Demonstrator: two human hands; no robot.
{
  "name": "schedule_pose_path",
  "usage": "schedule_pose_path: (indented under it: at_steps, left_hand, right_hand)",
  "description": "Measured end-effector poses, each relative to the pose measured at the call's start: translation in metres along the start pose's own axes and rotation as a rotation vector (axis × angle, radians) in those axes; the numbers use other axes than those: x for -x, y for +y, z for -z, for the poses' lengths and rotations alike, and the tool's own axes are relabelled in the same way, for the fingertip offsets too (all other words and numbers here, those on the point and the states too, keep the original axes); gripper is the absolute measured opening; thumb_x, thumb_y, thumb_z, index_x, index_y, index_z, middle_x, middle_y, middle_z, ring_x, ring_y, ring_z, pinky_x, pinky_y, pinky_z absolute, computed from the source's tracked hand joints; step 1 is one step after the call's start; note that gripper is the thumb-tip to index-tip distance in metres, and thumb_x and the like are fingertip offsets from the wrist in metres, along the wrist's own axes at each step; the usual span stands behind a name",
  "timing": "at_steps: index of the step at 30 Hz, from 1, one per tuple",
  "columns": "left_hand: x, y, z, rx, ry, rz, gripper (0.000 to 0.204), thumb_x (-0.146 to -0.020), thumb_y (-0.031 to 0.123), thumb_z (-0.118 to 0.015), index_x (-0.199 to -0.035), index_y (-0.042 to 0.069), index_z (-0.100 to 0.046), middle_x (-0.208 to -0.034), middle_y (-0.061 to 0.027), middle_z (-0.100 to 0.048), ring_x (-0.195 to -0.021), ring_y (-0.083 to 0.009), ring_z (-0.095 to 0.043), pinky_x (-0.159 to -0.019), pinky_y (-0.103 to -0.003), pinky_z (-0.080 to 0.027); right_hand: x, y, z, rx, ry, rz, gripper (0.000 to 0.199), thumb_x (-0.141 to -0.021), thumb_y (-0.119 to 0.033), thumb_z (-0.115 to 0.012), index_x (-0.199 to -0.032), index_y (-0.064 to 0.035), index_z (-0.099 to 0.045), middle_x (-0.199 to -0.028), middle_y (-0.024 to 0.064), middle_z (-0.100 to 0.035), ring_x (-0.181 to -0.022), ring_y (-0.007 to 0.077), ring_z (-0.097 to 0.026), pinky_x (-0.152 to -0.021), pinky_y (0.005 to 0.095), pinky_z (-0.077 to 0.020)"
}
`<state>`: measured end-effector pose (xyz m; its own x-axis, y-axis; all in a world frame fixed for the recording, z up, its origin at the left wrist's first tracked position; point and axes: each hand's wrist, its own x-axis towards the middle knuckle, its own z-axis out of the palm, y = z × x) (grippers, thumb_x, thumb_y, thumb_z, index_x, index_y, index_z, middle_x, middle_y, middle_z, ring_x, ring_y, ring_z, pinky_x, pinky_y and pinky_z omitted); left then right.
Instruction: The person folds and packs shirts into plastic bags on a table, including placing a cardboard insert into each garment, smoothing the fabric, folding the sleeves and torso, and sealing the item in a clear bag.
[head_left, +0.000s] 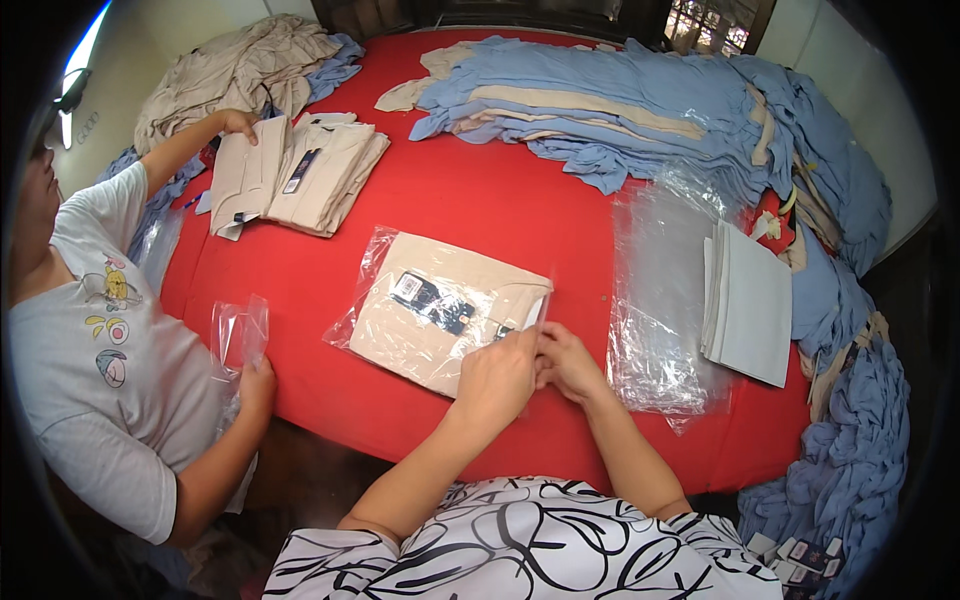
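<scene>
Left hand (498, 377) with curled fingers closed on the right edge of a clear bag (360, 295), folded beige garment (490, 285) inside, flat on the red tabletop (330, 400), right hand (572, 366) just beside, fingers bent, whether gripping film cannot be told.

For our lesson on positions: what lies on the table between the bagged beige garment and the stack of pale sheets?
The head view shows red cloth, then clear plastic bags, between the bagged beige garment and the pale sheets.
</scene>
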<state>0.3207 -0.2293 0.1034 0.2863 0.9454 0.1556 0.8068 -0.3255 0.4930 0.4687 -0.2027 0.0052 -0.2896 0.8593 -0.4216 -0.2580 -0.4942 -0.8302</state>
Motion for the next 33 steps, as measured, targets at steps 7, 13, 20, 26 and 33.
schedule_pose_path:
  at_steps: [7,13,20,26,33]
  left_hand:
    - [0.022,0.019,-0.019,0.059,0.062,-0.361,0.041,-0.078,0.006,-0.062,-0.118,0.001,-0.064,-0.080,-0.0107,-0.063,-0.068,-0.0263,-0.064,-0.060,-0.037,-0.052]
    - [0.035,0.030,0.001,0.302,0.316,-0.510,0.047,-0.080,0.009,-0.068,-0.126,0.002,-0.061,-0.091,-0.0084,-0.067,-0.078,-0.0252,-0.066,-0.070,-0.034,-0.054]
    - [0.097,-0.063,-0.076,0.534,0.449,-0.199,0.037,-0.081,0.005,-0.073,-0.113,0.001,-0.055,-0.101,-0.0166,-0.065,-0.090,-0.0336,-0.065,-0.081,-0.041,-0.054]
    - [0.064,-0.101,-0.032,-0.024,0.329,-0.110,0.061,-0.071,0.007,-0.074,-0.129,0.009,-0.055,-0.120,-0.0118,-0.055,-0.112,-0.0328,-0.048,-0.094,-0.047,-0.040]
    - [0.053,-0.109,-0.060,-0.030,0.283,-0.216,0.034,-0.072,0.000,-0.066,-0.103,0.011,-0.074,-0.102,-0.0019,-0.063,-0.096,-0.0254,-0.055,-0.085,-0.037,-0.046]
  right_hand:
    - [-0.001,0.014,-0.045,-0.634,-0.113,-0.009,0.047,-0.099,-0.014,-0.054,-0.143,-0.0076,-0.038,-0.123,0.0125,-0.057,-0.106,0.0159,-0.059,-0.080,0.0297,-0.0543]
    - [0.041,-0.101,-0.059,0.692,0.102,0.584,0.013,-0.093,-0.009,-0.058,-0.103,-0.0011,-0.061,-0.081,0.0136,-0.065,-0.059,0.0209,-0.065,-0.049,0.0309,-0.0498]
    - [0.026,-0.090,-0.042,1.645,-0.075,0.721,0.025,-0.084,-0.009,-0.062,-0.109,-0.0066,-0.063,-0.098,0.0157,-0.065,-0.082,0.0340,-0.067,-0.070,0.0443,-0.0537]
    - [-0.009,-0.124,-0.060,1.372,0.041,0.552,0.025,-0.088,-0.022,-0.065,-0.109,-0.0080,-0.069,-0.093,0.0160,-0.071,-0.085,0.0352,-0.067,-0.078,0.0419,-0.0526]
    - [-0.148,-0.069,-0.100,1.787,0.105,0.602,0.065,-0.095,-0.059,-0.044,-0.150,-0.0239,-0.039,-0.161,0.0108,-0.023,-0.150,0.0352,-0.010,-0.116,0.0664,-0.0023]
